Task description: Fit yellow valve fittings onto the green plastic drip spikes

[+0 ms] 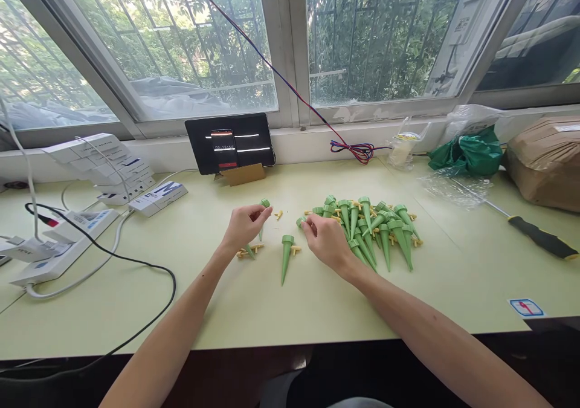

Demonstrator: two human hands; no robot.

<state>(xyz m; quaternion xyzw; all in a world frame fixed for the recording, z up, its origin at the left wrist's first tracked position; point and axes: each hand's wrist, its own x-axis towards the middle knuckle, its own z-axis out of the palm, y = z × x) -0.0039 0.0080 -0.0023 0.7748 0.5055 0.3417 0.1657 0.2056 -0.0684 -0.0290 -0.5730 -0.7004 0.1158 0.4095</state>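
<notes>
My left hand [244,229] is closed in a pinch on a green watering spike [265,203]; its round cap shows above the fingers and its thin tip below. Another spike lies partly hidden under that hand, with yellow valve pieces [256,248] beside it. My right hand [327,239] pinches a green ribbed cap [300,221] at the left of the pile; whether a spike body is attached is hidden. Between the hands, a small yellow valve [278,215] lies on the table. Nearer me rests a single spike [286,257] with a yellow valve at its side.
A pile of green spikes [385,239] with yellow valves spreads right of my right hand. Behind stands a tablet [254,136] showing a timer. A power strip [67,251], cables and white boxes [158,197] are left; a screwdriver [541,237], green bag [475,151] and brown package [546,160] right.
</notes>
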